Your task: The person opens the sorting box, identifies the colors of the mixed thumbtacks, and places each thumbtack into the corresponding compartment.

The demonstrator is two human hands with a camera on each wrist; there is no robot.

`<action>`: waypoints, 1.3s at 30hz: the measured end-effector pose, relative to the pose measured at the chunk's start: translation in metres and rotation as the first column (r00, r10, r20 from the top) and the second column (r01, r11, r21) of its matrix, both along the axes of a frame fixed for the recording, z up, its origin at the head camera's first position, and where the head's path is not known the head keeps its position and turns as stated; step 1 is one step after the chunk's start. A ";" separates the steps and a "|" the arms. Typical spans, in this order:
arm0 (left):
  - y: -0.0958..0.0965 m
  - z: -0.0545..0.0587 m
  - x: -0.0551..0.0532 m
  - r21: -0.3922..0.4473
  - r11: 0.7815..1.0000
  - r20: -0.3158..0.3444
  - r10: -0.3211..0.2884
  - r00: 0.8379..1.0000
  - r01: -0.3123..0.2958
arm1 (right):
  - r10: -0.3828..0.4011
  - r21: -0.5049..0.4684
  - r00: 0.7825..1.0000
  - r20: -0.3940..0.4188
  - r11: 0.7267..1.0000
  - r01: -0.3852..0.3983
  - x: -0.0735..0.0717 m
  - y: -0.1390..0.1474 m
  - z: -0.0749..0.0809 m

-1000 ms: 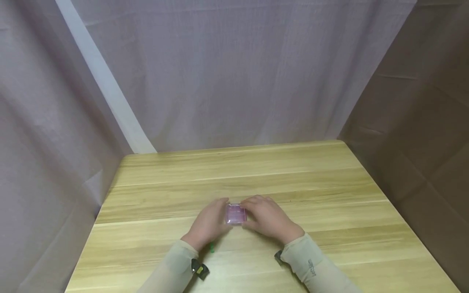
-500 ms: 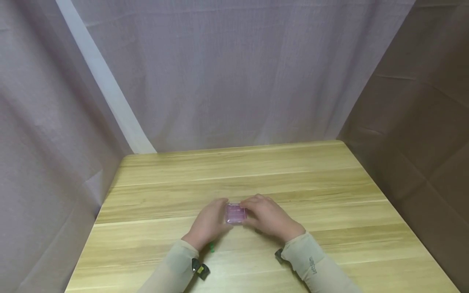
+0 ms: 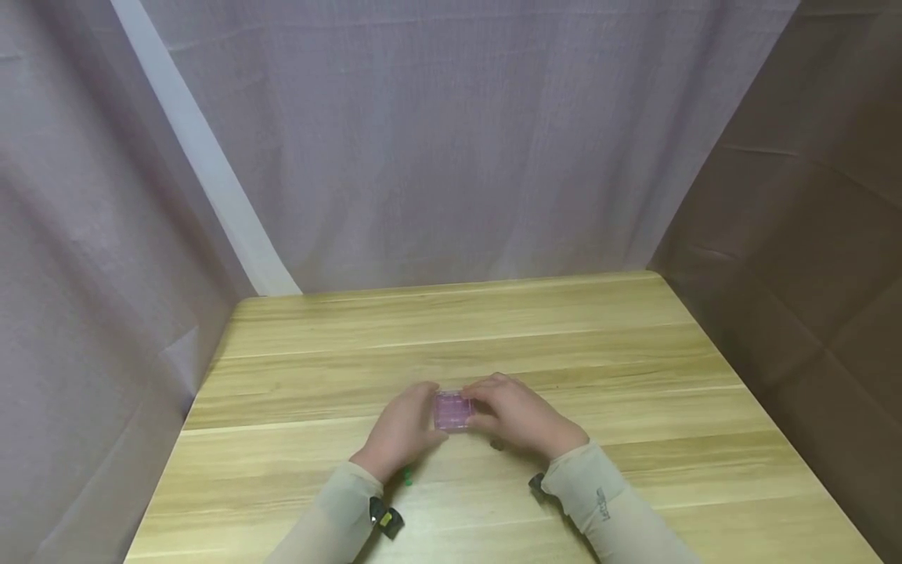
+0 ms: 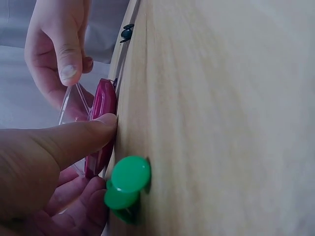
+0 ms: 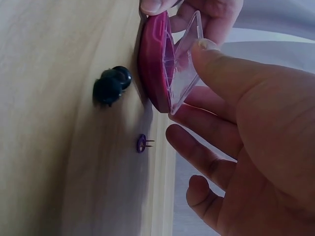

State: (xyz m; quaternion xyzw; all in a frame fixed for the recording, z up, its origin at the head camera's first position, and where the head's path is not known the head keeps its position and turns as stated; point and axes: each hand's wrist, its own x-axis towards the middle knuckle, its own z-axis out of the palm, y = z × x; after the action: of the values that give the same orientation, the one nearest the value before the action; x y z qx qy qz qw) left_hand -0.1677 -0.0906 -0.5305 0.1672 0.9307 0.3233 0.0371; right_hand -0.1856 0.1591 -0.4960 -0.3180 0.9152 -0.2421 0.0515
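A small box with a pink base [image 5: 152,61] and a clear lid [image 5: 188,64] sits on the table between both hands. The lid is tilted up at an angle from the base. With its thumb on the near side and fingers behind, my left hand [image 3: 398,429] grips the pink base [image 4: 102,105]. My right hand [image 3: 523,417] pinches the clear lid between thumb and fingers; its other fingers spread loosely below, as the right wrist view shows. Green push pins [image 4: 130,174] lie by the left hand. Dark push pins [image 5: 108,88] lie near the right hand.
A small purple piece with two thin prongs [image 5: 141,143] is on the table, seen in the right wrist view. The wooden table [image 3: 451,329] ends at grey curtains [image 3: 451,141] behind and a brown cloth wall [image 3: 796,235] on the right.
The right hand has shifted slightly, and a dark push pin now shows beneath it in the head view. The box's clear top looks changed in glare; the left hand stays nearly still.
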 end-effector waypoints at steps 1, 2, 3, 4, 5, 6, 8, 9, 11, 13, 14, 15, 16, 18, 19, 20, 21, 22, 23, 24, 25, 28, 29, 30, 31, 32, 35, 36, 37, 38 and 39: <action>0.000 0.000 0.000 0.000 1.000 -0.001 -0.001 1.000 0.001 | 0.000 -0.002 1.000 0.006 1.000 0.000 0.000 0.000 0.000; 0.000 0.000 0.000 -0.002 1.000 0.000 0.001 1.000 -0.001 | 0.001 -0.003 1.000 0.013 1.000 -0.001 -0.001 0.001 0.001; 0.000 0.000 0.000 -0.003 1.000 -0.002 0.001 1.000 -0.001 | -0.001 -0.006 1.000 0.024 1.000 0.001 -0.001 0.001 0.001; 0.000 0.000 0.000 -0.004 1.000 -0.003 0.002 1.000 -0.002 | -0.002 -0.010 1.000 0.030 1.000 0.002 -0.001 0.001 0.001; 0.000 0.000 0.000 -0.005 1.000 -0.003 0.004 1.000 -0.004 | -0.003 -0.011 0.999 0.035 1.000 0.003 -0.002 0.002 0.001; 0.000 0.000 0.000 -0.006 1.000 -0.004 0.006 1.000 -0.006 | -0.004 -0.012 0.999 0.039 1.000 0.004 -0.003 0.002 0.002; 0.000 0.000 0.000 -0.007 1.000 -0.005 0.008 1.000 -0.008 | -0.006 -0.016 0.999 0.053 1.000 0.007 -0.003 0.002 0.003; 0.000 0.001 0.000 -0.005 1.000 -0.009 0.006 1.000 -0.006 | -0.006 -0.018 0.998 0.058 1.000 0.007 -0.004 0.002 0.004; 0.001 0.001 0.000 -0.004 1.000 -0.007 0.007 1.000 -0.007 | -0.005 -0.018 0.998 0.066 1.000 0.006 -0.005 0.002 0.005; 0.001 0.001 0.000 -0.004 1.000 -0.004 0.008 1.000 -0.008 | 0.001 -0.019 0.997 0.073 1.000 0.000 -0.006 0.002 0.007; 0.000 0.000 0.000 -0.004 1.000 -0.002 0.008 1.000 -0.008 | 0.006 -0.020 0.997 0.076 1.000 -0.004 -0.007 0.002 0.007; 0.000 0.001 0.001 -0.002 1.000 0.000 0.009 1.000 -0.009 | 0.010 -0.021 0.997 0.079 1.000 -0.009 -0.007 0.002 0.008; 0.000 0.000 0.001 -0.003 1.000 0.003 0.010 1.000 -0.010 | 0.017 -0.023 0.997 0.081 1.000 -0.015 -0.008 0.001 0.008; 0.000 0.000 0.001 0.000 1.000 0.002 0.008 1.000 -0.008 | 0.024 -0.021 0.996 0.088 1.000 -0.022 -0.010 0.001 0.008; 0.000 0.000 0.001 0.001 1.000 0.001 0.006 1.000 -0.006 | 0.025 -0.023 0.995 0.094 0.999 -0.023 -0.011 0.002 0.009; 0.000 0.000 0.001 0.001 1.000 0.001 0.005 1.000 -0.005 | 0.027 -0.023 0.995 0.098 0.999 -0.025 -0.012 0.002 0.009; 0.000 0.000 0.001 0.002 1.000 0.000 0.004 1.000 -0.004 | 0.026 -0.023 0.995 0.100 0.999 -0.024 -0.013 0.002 0.009; 0.000 0.000 0.001 0.003 1.000 0.000 0.003 1.000 -0.003 | 0.026 -0.024 0.994 0.102 0.999 -0.023 -0.013 0.002 0.010; 0.000 0.000 0.001 0.004 1.000 0.004 0.005 1.000 -0.005 | 0.022 -0.026 0.994 0.108 0.999 -0.019 -0.014 0.002 0.010; 0.000 0.001 0.001 0.004 1.000 0.006 0.006 1.000 -0.006 | 0.020 -0.030 0.994 0.112 0.999 -0.016 -0.015 0.002 0.010; 0.000 0.001 0.001 0.005 1.000 0.005 0.007 1.000 -0.007 | 0.019 -0.035 0.993 0.117 0.999 -0.015 -0.016 0.002 0.010; 0.000 0.001 0.001 0.011 1.000 0.008 0.007 1.000 -0.007 | 0.015 -0.055 0.991 0.135 0.998 -0.007 -0.019 0.002 0.008; 0.000 0.001 0.001 0.012 1.000 0.007 0.007 1.000 -0.007 | 0.015 -0.063 0.990 0.140 0.998 -0.007 -0.020 0.001 0.007; 0.000 0.001 0.001 0.013 1.000 0.005 0.005 1.000 -0.005 | 0.015 -0.070 0.990 0.141 0.998 -0.005 -0.021 0.001 0.007; 0.000 0.001 0.001 0.014 1.000 0.005 0.003 1.000 -0.004 | 0.015 -0.076 0.990 0.141 0.997 -0.004 -0.022 0.001 0.007; 0.000 0.000 0.001 0.015 1.000 0.005 0.003 1.000 -0.003 | 0.015 -0.080 0.990 0.139 0.997 -0.004 -0.023 0.001 0.007; 0.000 0.000 0.000 0.018 1.000 0.003 -0.001 1.000 0.001 | 0.013 -0.079 0.992 0.122 0.997 -0.003 -0.025 -0.001 0.008; 0.001 0.000 0.000 0.019 1.000 0.004 -0.003 1.000 0.003 | 0.011 -0.076 0.993 0.117 0.997 -0.002 -0.026 -0.001 0.009; 0.001 0.000 0.000 0.020 1.000 0.002 -0.005 1.000 0.005 | 0.012 -0.074 0.994 0.107 0.997 -0.004 -0.027 -0.002 0.009; 0.001 0.000 0.000 0.023 1.000 0.001 -0.006 1.000 0.006 | 0.013 -0.069 0.995 0.100 0.998 -0.006 -0.028 -0.002 0.009; 0.001 0.000 -0.001 0.023 1.000 0.005 -0.006 1.000 0.006 | 0.012 -0.064 0.995 0.094 0.998 -0.006 -0.029 -0.002 0.009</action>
State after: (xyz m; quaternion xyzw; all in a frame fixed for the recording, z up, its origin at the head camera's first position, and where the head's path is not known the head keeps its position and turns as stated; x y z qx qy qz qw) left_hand -0.1686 -0.0899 -0.5308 0.1694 0.9264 0.3341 0.0386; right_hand -0.2143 0.1566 -0.4868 -0.3118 0.9022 -0.2856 0.0857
